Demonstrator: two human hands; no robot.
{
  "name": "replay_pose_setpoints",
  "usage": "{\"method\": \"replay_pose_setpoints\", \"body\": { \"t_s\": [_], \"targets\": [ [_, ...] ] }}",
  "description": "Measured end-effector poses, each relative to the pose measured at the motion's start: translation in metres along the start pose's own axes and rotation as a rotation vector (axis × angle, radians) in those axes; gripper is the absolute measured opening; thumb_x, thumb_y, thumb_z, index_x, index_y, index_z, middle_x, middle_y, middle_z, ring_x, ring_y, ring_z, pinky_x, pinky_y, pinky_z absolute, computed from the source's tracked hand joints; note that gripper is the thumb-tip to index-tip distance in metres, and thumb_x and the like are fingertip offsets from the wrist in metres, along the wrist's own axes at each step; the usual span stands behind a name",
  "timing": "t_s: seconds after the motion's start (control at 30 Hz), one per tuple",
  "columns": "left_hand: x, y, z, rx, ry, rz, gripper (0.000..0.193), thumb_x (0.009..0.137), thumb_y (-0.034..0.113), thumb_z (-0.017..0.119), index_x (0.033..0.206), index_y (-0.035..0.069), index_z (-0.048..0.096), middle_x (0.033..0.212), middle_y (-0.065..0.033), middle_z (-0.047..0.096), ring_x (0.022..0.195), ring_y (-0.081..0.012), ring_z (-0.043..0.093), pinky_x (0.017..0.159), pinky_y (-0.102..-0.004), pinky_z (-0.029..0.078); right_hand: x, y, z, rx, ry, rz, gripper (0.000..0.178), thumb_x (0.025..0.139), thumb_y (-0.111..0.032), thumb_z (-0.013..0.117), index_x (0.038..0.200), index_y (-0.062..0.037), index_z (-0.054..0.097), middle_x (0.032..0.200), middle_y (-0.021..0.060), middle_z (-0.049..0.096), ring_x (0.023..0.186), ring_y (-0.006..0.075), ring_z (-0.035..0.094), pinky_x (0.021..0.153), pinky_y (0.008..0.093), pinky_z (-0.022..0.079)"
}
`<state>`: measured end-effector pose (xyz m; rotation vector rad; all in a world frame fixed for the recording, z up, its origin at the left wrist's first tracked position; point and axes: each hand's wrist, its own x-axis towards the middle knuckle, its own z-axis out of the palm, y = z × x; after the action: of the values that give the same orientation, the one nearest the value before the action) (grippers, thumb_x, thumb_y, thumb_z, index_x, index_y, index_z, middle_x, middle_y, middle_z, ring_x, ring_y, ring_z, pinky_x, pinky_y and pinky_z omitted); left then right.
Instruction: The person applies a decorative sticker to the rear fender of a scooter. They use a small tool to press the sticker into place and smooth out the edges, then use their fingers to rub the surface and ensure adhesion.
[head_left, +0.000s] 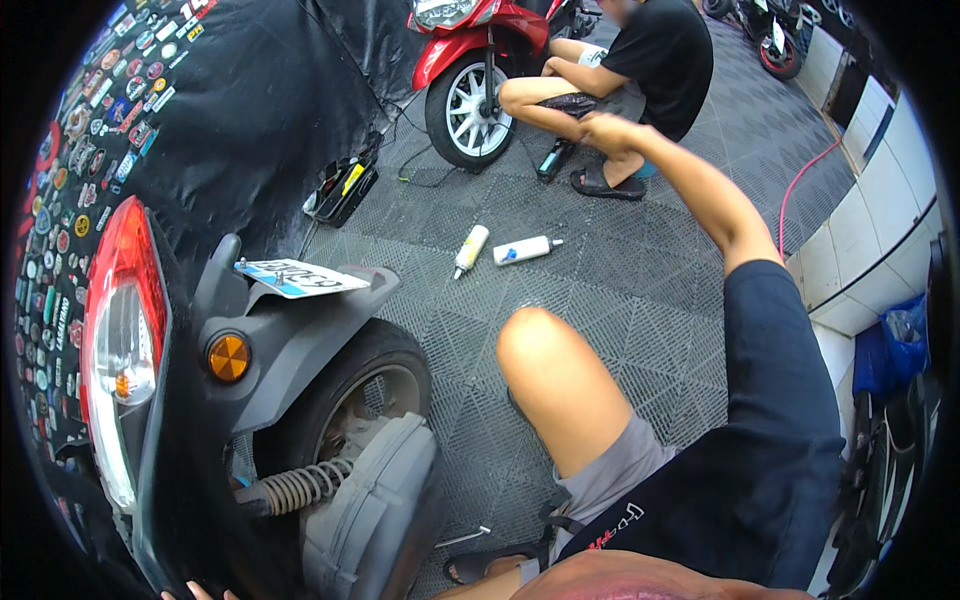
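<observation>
My right arm stretches forward from the right, and my right hand (608, 132) hangs in front of the co-worker's lower leg. Its fingers are slightly blurred, and I cannot make out anything in them. At the lower left edge, only the fingertips of my left hand (200, 592) show, spread apart beside the dark rear body of a scooter (270, 390). That scooter has a red and clear tail light (125, 340), an orange reflector (229, 357), a licence plate (300, 279), a rear wheel (405, 365) and a coil spring shock (305, 485). Two white squeeze bottles (471, 250) lie on the floor ahead.
A co-worker (660, 70) crouches by a red scooter (470, 60). A black case (345, 190) and a dark device (553, 160) sit on the grey grid floor (640, 290). A metal tool (465, 537) lies near my foot. A pink hose (795, 190) runs along the tiled right side.
</observation>
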<state>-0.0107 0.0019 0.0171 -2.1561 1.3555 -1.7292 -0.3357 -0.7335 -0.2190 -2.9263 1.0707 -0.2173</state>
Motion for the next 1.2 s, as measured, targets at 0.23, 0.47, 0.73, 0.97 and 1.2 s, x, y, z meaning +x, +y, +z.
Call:
{"method": "replay_pose_setpoints", "body": {
  "t_s": [0.23, 0.47, 0.73, 0.97, 1.2],
  "targets": [
    [-0.039, -0.022, 0.024, -0.064, -0.068, -0.065, 0.035, 0.1, 0.0, 0.061, 0.133, 0.005, 0.07, 0.149, -0.0208, 0.056, 0.057, -0.0095, 0.049, 0.051, -0.0238, 0.041, 0.04, 0.116, -0.037, 0.41, -0.077, 0.362, 0.02, 0.102, -0.02, 0.054, 0.102, -0.005, 0.068, 0.075, 0.0066, 0.064, 0.067, 0.0226, 0.065, 0.059, 0.0361, 0.051],
    [-0.006, -0.017, 0.014, -0.113, -0.036, -0.049, 0.043, 0.081, -0.003, 0.079, 0.121, 0.015, 0.078, 0.143, -0.0151, 0.061, 0.053, -0.0061, 0.043, 0.05, -0.0229, 0.041, 0.012, -0.195, 0.031, 1.199, -0.235, -0.143, 0.015, 0.106, -0.016, 0.054, 0.113, -0.0046, 0.061, 0.09, 0.0004, 0.062, 0.083, 0.009, 0.057, 0.072, 0.0244, 0.047],
    [-0.012, -0.035, -0.011, -0.075, -0.121, 0.045, 0.054, 0.072, 0.0, 0.084, 0.121, 0.02, 0.078, 0.128, -0.0073, 0.065, 0.051, -0.0049, 0.042, 0.046, -0.0213, 0.04, -0.031, -0.388, -0.016, 0.933, -0.474, -0.718, 0.017, 0.103, -0.014, 0.057, 0.11, -0.0001, 0.062, 0.081, 0.0043, 0.063, 0.075, 0.0121, 0.06, 0.071, 0.0302, 0.05],
    [0.017, -0.017, 0.025, -0.161, 0.032, 0.118, 0.046, 0.074, -0.001, 0.081, 0.117, 0.014, 0.079, 0.125, -0.0075, 0.069, 0.06, -0.0115, 0.054, 0.054, -0.0249, 0.047, -0.062, -0.363, 0.026, 0.647, -0.489, -0.863, 0.027, 0.102, -0.024, 0.058, 0.117, -0.0029, 0.066, 0.102, 0.0141, 0.074, 0.09, 0.0336, 0.07, 0.086, 0.0467, 0.054],
    [-0.004, -0.044, -0.024, 0.033, -0.152, 0.232, 0.043, 0.094, -0.009, 0.063, 0.133, 0.009, 0.07, 0.134, -0.0146, 0.064, 0.084, -0.0224, 0.068, 0.061, -0.0302, 0.052, -0.049, -0.402, 0.03, 0.502, -0.529, -0.78, 0.03, 0.096, -0.022, 0.058, 0.115, -0.0005, 0.068, 0.1, 0.0163, 0.074, 0.094, 0.0314, 0.072, 0.086, 0.046, 0.055]
  ]
}}
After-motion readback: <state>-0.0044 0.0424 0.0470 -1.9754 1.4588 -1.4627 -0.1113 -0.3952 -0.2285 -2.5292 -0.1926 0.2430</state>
